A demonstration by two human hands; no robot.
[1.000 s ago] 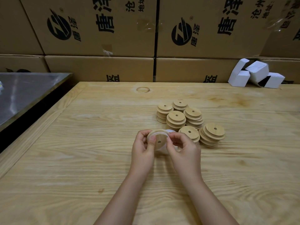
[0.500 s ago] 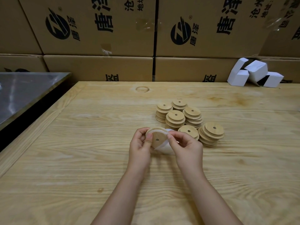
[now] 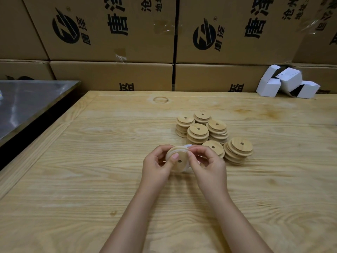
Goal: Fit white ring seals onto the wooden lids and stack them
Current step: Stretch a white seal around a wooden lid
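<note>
A round wooden lid (image 3: 179, 159) with a small centre hole is held tilted above the table. My left hand (image 3: 157, 166) grips its left edge, thumb on the face. My right hand (image 3: 207, 166) pinches the white ring seal (image 3: 187, 147) at the lid's upper right rim. The ring runs round the lid's edge, and part of it shows white below the lid. Several stacks of wooden lids (image 3: 197, 133) stand just behind and to the right of my hands, the nearest stack (image 3: 238, 151) leaning.
The wooden table (image 3: 91, 179) spreads wide on all sides. A metal surface (image 3: 27, 103) lies at the left past a dark gap. Cardboard boxes (image 3: 113, 33) wall the back. Small white cartons (image 3: 288, 83) sit at the back right.
The lid has turned in my hands, its holed face now toward me. My right fingers moved up along the rim to its top right, drawing the white ring with them.
</note>
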